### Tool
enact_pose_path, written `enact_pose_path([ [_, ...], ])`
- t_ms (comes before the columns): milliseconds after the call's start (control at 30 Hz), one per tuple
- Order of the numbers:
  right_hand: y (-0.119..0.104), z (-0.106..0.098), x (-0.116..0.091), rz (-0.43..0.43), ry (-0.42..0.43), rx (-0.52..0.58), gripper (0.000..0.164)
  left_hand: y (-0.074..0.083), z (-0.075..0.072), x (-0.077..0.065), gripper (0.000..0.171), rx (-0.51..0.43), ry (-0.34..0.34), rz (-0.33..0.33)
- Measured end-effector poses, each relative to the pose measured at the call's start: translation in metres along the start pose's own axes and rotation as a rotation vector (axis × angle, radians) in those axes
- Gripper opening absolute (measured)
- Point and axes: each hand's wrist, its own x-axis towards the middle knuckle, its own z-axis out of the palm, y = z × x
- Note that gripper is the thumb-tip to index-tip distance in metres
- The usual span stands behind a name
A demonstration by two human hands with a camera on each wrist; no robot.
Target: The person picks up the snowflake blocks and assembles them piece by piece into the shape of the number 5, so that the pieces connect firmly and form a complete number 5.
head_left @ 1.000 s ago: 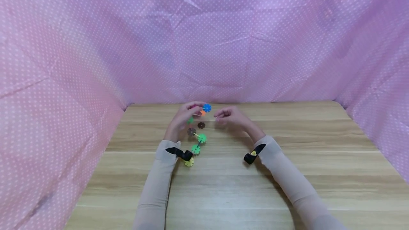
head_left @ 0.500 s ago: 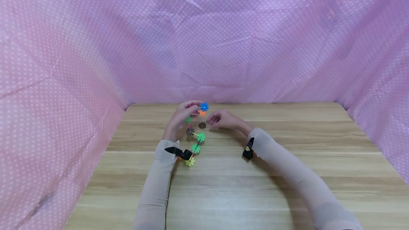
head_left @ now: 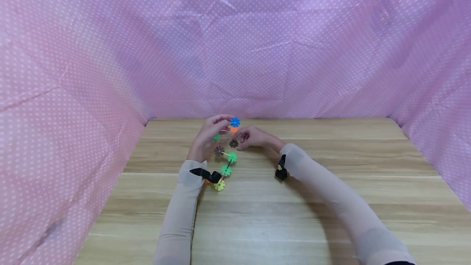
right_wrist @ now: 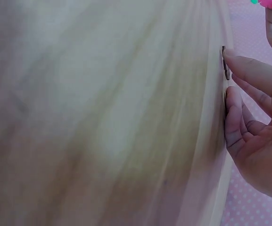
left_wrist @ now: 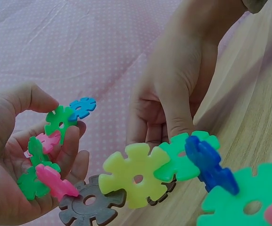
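Observation:
My left hand (head_left: 210, 133) holds up a chain of slotted flower-shaped plastic discs, its thumb and fingers pinching a green disc (left_wrist: 54, 118) close to the chain's blue end disc (left_wrist: 85, 107). More of the chain hangs from there past a grey-brown disc (left_wrist: 81, 209) and a pale yellow disc (left_wrist: 119, 175). On the table lies a single dark brown disc (head_left: 233, 144). My right hand (head_left: 256, 137) is down beside it; in the right wrist view one fingertip is right at the brown disc (right_wrist: 226, 66), while the other fingers rest by the tabletop.
The chain runs toward me over the wooden table (head_left: 279, 224), through green discs (head_left: 226, 170) to a yellow disc (head_left: 219, 185) beside my left wrist. Pink dotted cloth (head_left: 250, 64) stands behind the table and along both sides.
My right hand has moved left and down to the loose brown disc. My left hand has stayed nearly in place, its blue end disc shifting slightly left.

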Motion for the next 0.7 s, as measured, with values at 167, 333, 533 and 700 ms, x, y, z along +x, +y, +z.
enact_pose_path([
  [167, 0.0006, 0.0006, 0.0035, -0.005, -0.020, -0.024, 0.038, -0.0003, -0.0004, -0.0004, 0.027, -0.026, -0.003, -0.002],
  [333, 0.0016, 0.0027, 0.0055, -0.004, -0.018, -0.053, 0.032, -0.0003, -0.0009, -0.0022, 0.028, 0.014, -0.013, -0.027],
  [533, -0.0017, 0.0045, 0.0028, 0.044, 0.017, -0.070, 0.025, -0.0013, -0.0005, -0.0021, 0.028, 0.025, -0.035, -0.054],
  [700, -0.0046, 0.0038, -0.0006, 0.117, 0.075, -0.015, 0.028, -0.0003, 0.0007, -0.0003, 0.029, 0.028, -0.037, -0.046],
])
